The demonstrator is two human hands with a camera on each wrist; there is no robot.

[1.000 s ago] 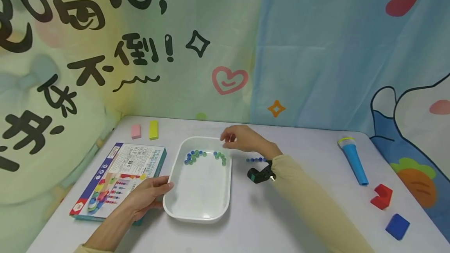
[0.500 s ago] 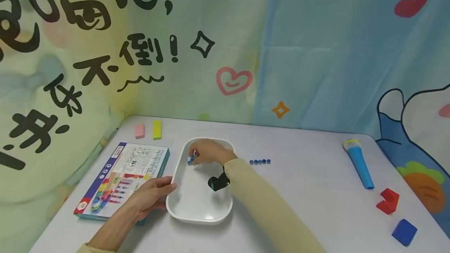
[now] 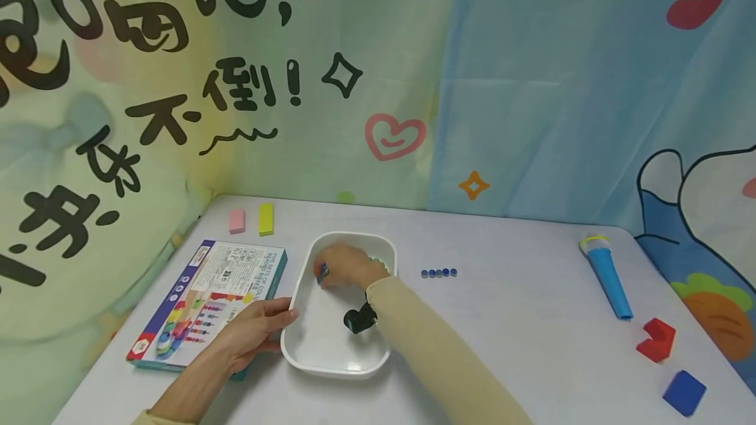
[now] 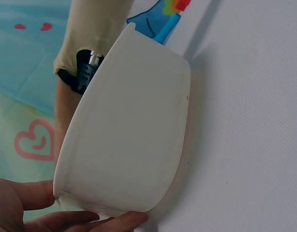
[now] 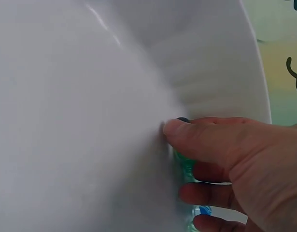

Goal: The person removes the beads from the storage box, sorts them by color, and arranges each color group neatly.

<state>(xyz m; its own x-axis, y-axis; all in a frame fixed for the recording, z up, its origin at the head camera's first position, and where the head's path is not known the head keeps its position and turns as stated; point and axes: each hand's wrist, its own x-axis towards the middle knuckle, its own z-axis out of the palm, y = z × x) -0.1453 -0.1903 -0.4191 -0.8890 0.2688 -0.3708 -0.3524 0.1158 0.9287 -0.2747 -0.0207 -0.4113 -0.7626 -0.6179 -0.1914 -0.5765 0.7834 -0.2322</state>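
In the head view a white tray (image 3: 331, 346) stands mid-table. My left hand (image 3: 254, 330) grips its left side, thumb over the rim and fingers low on the outer wall, as the left wrist view also shows. My right hand (image 3: 345, 265) is down inside the tray at the far left corner. Between its thumb and forefinger it pinches a dark blue bead (image 5: 183, 119). Green beads (image 5: 186, 164) lie under the curled fingers in the right wrist view; the hand hides most of them. A few more pale green beads (image 3: 378, 261) show behind the right wrist.
Right of the tray lies a row of blue beads (image 3: 439, 273). A toy box (image 3: 207, 300) lies at left, with a pink block (image 3: 237, 221) and a yellow block (image 3: 266, 219) behind. At right are a blue toy microphone (image 3: 611, 281), a red block (image 3: 657, 340) and a blue block (image 3: 685, 393).
My right hand has moved left from above the tray's far right corner, down into the beads at the far left. My left hand keeps its hold on the tray.
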